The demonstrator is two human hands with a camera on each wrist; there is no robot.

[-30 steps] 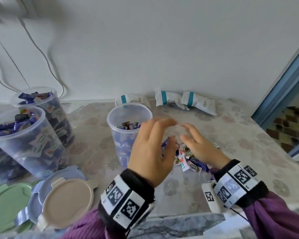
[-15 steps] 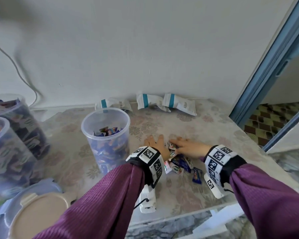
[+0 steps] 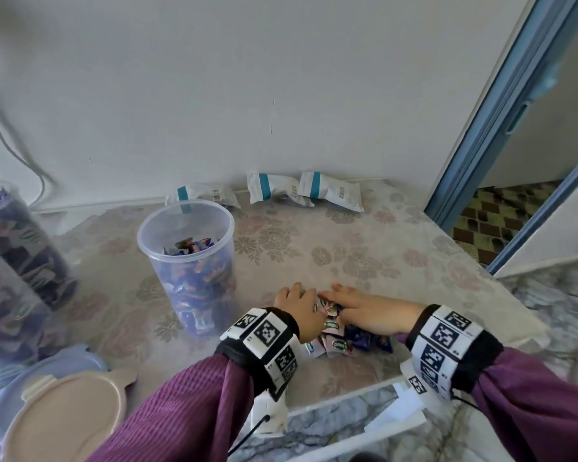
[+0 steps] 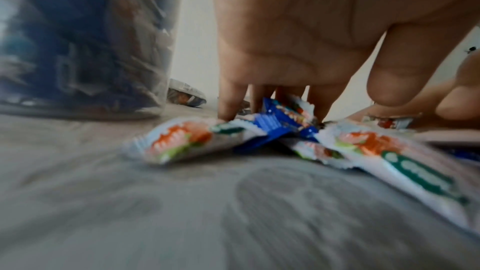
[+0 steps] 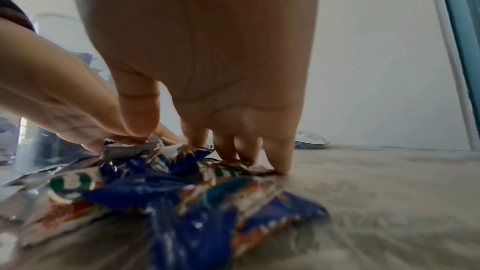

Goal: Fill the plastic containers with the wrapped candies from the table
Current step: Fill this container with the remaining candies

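A small pile of wrapped candies (image 3: 339, 341), blue and white wrappers, lies near the table's front edge. Both hands are down on it. My left hand (image 3: 297, 305) covers its left side and my right hand (image 3: 367, 310) its right side, fingertips almost meeting at the far end. In the left wrist view the left hand (image 4: 285, 59) has straight fingers standing on the candies (image 4: 182, 143), thumb apart. In the right wrist view the right hand (image 5: 207, 69) presses fingertips and thumb on the candies (image 5: 194, 192). Left of the hands stands a clear container (image 3: 187, 258), about two-thirds full.
Two fuller containers (image 3: 24, 248) stand at the far left. A beige lid (image 3: 67, 418) and a blue lid (image 3: 64, 361) lie at front left. White packets (image 3: 327, 191) rest against the wall. The table edge (image 3: 347, 405) runs just behind my wrists.
Both hands came down from above the table onto the candy pile and closed in from either side. The head view swung right, pushing the containers to the left.
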